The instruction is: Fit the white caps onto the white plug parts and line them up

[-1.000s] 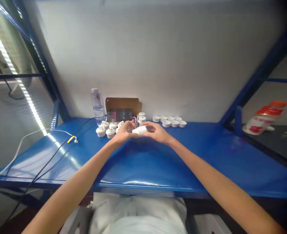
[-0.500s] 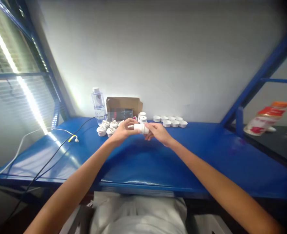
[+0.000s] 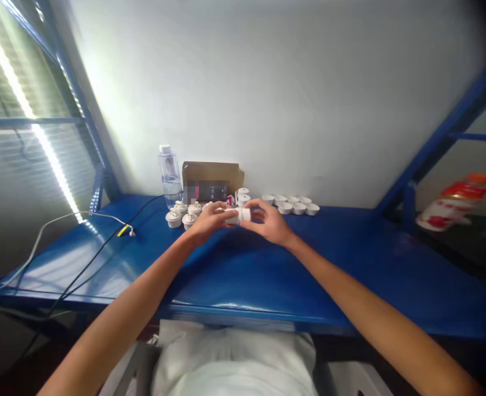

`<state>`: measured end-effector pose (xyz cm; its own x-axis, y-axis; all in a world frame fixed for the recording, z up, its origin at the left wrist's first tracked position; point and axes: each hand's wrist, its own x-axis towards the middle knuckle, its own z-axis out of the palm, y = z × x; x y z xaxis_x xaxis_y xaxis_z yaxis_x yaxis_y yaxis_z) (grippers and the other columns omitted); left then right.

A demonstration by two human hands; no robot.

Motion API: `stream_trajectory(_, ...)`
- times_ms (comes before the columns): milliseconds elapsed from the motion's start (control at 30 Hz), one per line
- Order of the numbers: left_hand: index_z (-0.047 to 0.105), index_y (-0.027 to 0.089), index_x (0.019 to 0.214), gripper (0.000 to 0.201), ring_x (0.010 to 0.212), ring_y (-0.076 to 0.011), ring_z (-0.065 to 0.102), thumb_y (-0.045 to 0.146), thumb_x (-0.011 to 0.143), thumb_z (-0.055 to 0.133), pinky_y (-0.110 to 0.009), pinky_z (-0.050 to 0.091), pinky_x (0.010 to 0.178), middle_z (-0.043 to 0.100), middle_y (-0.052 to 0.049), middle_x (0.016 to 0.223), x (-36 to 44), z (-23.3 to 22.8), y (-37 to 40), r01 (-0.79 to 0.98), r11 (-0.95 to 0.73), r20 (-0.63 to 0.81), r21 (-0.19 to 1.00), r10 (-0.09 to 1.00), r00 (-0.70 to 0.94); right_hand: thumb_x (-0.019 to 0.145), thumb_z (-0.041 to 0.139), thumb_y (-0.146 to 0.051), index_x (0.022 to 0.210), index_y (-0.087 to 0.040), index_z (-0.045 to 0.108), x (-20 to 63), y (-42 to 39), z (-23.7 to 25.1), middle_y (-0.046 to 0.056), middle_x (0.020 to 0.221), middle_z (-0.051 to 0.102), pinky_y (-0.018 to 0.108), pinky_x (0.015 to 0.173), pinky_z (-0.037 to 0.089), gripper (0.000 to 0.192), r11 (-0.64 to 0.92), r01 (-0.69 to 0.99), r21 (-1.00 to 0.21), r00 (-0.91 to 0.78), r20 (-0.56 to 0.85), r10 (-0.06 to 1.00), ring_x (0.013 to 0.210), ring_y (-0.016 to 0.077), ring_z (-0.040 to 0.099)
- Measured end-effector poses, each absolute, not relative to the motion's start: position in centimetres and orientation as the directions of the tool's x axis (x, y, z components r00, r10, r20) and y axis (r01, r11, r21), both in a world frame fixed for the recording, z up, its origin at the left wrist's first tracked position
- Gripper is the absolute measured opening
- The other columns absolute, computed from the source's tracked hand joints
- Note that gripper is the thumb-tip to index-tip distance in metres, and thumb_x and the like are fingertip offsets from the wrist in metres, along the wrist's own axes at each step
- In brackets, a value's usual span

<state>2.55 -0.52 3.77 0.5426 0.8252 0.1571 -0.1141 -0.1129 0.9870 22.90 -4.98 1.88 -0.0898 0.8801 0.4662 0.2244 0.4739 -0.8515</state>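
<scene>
Both hands meet over the far middle of the blue table and hold one small white plastic part between them. My left hand grips its left end, my right hand grips its right end. Just behind my left hand stands a cluster of several white parts with knobs on top. Behind my right hand a row of several small white cups lines the wall, with two stacked white pieces beside them.
A clear water bottle and an open cardboard box stand against the white wall. A black cable and a white cable with a yellow tag cross the table's left side. Red-and-white packages lie on a dark shelf to the right.
The white part has been lifted slightly and held a little farther from me. The view has shifted a bit leftward and down.
</scene>
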Motion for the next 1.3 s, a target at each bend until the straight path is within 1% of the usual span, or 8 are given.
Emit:
stream_trajectory(67, 0.059, 0.016, 0.096, 0.038, 0.087, -0.0169, 0.066, 0.038, 0.073, 0.080, -0.034, 0.052, 0.082, 0.065, -0.005, 0.093, 2.5, 3.7, -0.5, -0.135, -0.093, 0.153, 0.986, 0.817, 0.556, 0.070, 0.084, -0.043, 0.106, -0.023, 0.063, 22.9, -5.0, 1.9, 0.005, 0.107, 0.070, 0.037, 0.089, 0.058, 0.046, 0.479, 0.239, -0.845, -0.088, 0.472, 0.877, 0.096, 0.0233, 0.070)
stream_trajectory(233, 0.059, 0.018, 0.097, 0.041, 0.090, -0.0166, 0.066, 0.032, 0.068, 0.084, -0.031, 0.051, 0.083, 0.068, -0.003, 0.097, 2.4, 3.9, -0.7, -0.133, -0.237, 0.269, 0.962, 0.764, 0.587, 0.072, 0.081, -0.053, 0.100, -0.019, 0.068, 23.1, -4.8, 2.1, 0.009, 0.098, 0.073, 0.039, 0.071, 0.063, 0.046, 0.332, 0.152, -0.931, -0.024, 0.333, 0.943, 0.085, 0.0260, 0.071)
stream_trajectory(500, 0.061, 0.015, 0.092, 0.042, 0.073, -0.0154, 0.068, 0.051, 0.077, 0.076, -0.032, 0.055, 0.073, 0.066, -0.006, 0.088, 2.3, 3.8, -0.2, -0.072, -0.090, 0.115, 0.993, 0.817, 0.564, 0.070, 0.085, -0.040, 0.110, -0.024, 0.067, 22.6, -5.4, 2.1, 0.006, 0.117, 0.069, 0.041, 0.100, 0.054, 0.047, 0.580, 0.224, -0.783, -0.106, 0.572, 0.814, 0.110, 0.0270, 0.067)
stream_trajectory(733, 0.067, 0.011, 0.096, 0.051, 0.061, -0.0137, 0.062, 0.060, 0.083, 0.066, -0.028, 0.051, 0.060, 0.067, -0.008, 0.076, 2.6, 3.9, -0.6, -0.053, -0.058, 0.079, 0.997, 0.794, 0.602, 0.074, 0.081, -0.046, 0.109, -0.023, 0.067, 22.2, -5.6, 2.1, 0.007, 0.108, 0.073, 0.042, 0.090, 0.059, 0.045, 0.474, 0.202, -0.857, -0.081, 0.467, 0.880, 0.095, 0.0266, 0.072)
stream_trajectory(833, 0.066, 0.012, 0.098, 0.048, 0.069, -0.0147, 0.064, 0.057, 0.081, 0.069, -0.029, 0.052, 0.066, 0.068, -0.008, 0.085, 2.5, 4.0, -0.6, -0.077, -0.068, 0.100, 0.995, 0.799, 0.593, 0.070, 0.085, -0.045, 0.109, -0.023, 0.068, 22.2, -5.7, 2.1, 0.007, 0.112, 0.072, 0.040, 0.093, 0.058, 0.048, 0.509, 0.214, -0.834, -0.064, 0.508, 0.859, 0.100, 0.0267, 0.071)
stream_trajectory(1000, 0.063, 0.017, 0.100, 0.045, 0.093, -0.0185, 0.065, 0.035, 0.066, 0.086, -0.032, 0.051, 0.084, 0.067, -0.004, 0.098, 2.5, 4.1, -0.8, -0.142, -0.255, 0.287, 0.957, 0.737, 0.612, 0.075, 0.075, -0.061, 0.092, -0.018, 0.072, 22.3, -5.4, 2.2, 0.006, 0.079, 0.073, 0.038, 0.065, 0.062, 0.046, 0.312, 0.099, -0.945, 0.002, 0.314, 0.949, 0.069, 0.0241, 0.070)
stream_trajectory(1133, 0.060, 0.020, 0.111, 0.052, 0.101, -0.0194, 0.064, 0.038, 0.069, 0.084, -0.031, 0.051, 0.087, 0.066, -0.005, 0.109, 3.0, 4.0, -1.2, -0.187, -0.304, 0.355, 0.934, 0.739, 0.572, 0.074, 0.075, -0.064, 0.087, -0.019, 0.073, 22.2, -5.4, 2.5, 0.005, 0.080, 0.074, 0.037, 0.071, 0.062, 0.047, 0.266, -0.034, -0.963, 0.033, 0.265, 0.964, 0.075, 0.0239, 0.071)
stream_trajectory(1300, 0.060, 0.016, 0.102, 0.050, 0.084, -0.0194, 0.067, 0.063, 0.084, 0.062, -0.034, 0.053, 0.077, 0.066, -0.008, 0.090, 3.0, 3.9, -0.8, -0.022, -0.168, 0.155, 0.986, 0.845, 0.512, 0.070, 0.080, -0.060, 0.092, -0.019, 0.073, 22.0, -5.4, 2.6, 0.005, 0.083, 0.075, 0.038, 0.074, 0.063, 0.047, 0.320, -0.005, -0.948, 0.103, 0.317, 0.943, 0.082, 0.0254, 0.071)
